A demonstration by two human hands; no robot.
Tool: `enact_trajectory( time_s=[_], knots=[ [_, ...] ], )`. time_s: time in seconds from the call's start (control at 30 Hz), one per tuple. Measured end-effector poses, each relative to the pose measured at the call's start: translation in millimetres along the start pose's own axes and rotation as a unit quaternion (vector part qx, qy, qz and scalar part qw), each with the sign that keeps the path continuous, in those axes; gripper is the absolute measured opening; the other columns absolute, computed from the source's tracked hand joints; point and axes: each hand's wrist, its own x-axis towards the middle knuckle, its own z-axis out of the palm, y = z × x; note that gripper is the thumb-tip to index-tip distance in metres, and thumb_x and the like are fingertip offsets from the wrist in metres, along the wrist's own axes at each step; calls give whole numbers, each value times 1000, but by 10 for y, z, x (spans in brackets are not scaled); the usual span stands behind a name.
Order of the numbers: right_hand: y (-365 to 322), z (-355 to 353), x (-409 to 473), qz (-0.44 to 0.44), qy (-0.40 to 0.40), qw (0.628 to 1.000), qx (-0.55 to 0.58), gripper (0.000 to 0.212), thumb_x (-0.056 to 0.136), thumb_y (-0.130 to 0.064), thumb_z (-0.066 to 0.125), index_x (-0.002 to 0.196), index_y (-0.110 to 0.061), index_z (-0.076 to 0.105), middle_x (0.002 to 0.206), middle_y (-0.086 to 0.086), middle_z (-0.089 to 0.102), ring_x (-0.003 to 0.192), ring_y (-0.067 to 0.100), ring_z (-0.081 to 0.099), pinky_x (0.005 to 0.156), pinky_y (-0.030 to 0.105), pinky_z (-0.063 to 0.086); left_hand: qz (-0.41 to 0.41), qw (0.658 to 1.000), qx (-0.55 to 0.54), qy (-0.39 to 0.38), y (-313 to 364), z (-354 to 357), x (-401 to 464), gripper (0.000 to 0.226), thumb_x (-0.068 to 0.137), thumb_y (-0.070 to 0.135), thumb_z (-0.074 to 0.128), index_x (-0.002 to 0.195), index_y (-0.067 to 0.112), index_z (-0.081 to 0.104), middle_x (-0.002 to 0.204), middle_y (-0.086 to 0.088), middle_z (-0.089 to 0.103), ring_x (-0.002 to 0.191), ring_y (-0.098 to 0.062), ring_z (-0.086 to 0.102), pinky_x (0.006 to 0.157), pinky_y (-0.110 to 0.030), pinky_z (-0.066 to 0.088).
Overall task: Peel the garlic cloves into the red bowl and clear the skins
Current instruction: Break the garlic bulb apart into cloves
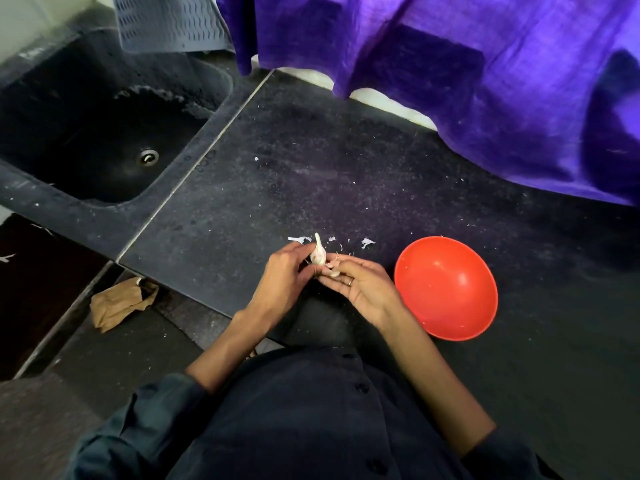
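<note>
A pale garlic bulb point(318, 253) with its pointed tip up sits between both hands over the near edge of the dark counter point(311, 174). My left hand point(282, 280) grips it from the left. My right hand point(360, 284), a ring on one finger, holds its lower right side, with a loose clove or bit of skin point(334, 273) at the fingers. The red bowl point(446, 287) stands on the counter just right of my right hand; only tiny flecks show inside. White skin scraps point(367, 242) lie on the counter just beyond the hands.
A dark sink point(104, 140) with a drain is set in at the left. Purple cloth point(485, 81) hangs over the counter's far right. A grey perforated mat point(169, 22) hangs at the top. A crumpled brown paper bag point(121, 303) lies on the floor, lower left.
</note>
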Motion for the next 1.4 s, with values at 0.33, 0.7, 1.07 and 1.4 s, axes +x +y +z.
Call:
enact_trajectory(
  time_s=[0.33, 0.7, 1.07, 1.4],
  knots=[
    [-5, 27, -41, -39, -28, 996, -74, 13, 90, -2, 62, 100, 0, 69, 87, 10, 74, 81, 17, 70, 75, 29, 58, 11, 1000, -9, 21, 41, -51, -30, 13, 81, 12, 76, 93, 12, 71, 70, 18, 45, 72, 8, 53, 61, -4, 34],
    [4, -3, -21, -47, -2, 997, -58, 11, 90, 2, 58, 95, 3, 68, 84, 10, 74, 76, 17, 71, 69, 26, 58, -36, 994, -83, 54, 89, -33, -36, 23, 76, 25, 80, 97, 17, 76, 73, 1, 63, 61, -5, 54, 59, -11, 39],
    [-61, -175, 91, -46, 116, 985, -116, 30, 88, 19, 42, 111, 8, 58, 87, 11, 67, 94, 22, 64, 95, 33, 51, -127, 986, -91, 51, -23, -64, -33, 30, 69, 28, 84, 93, 12, 74, 78, 1, 74, 76, -16, 69, 74, -29, 53],
    [-9, -151, 112, -76, 113, 945, -296, 48, 87, 20, 34, 92, -14, 67, 99, 0, 70, 105, 17, 63, 93, 23, 48, -147, 985, -84, 34, 15, -26, -47, 38, 70, 28, 84, 102, 11, 73, 78, 3, 69, 75, -13, 65, 64, -6, 42]
  ],
)
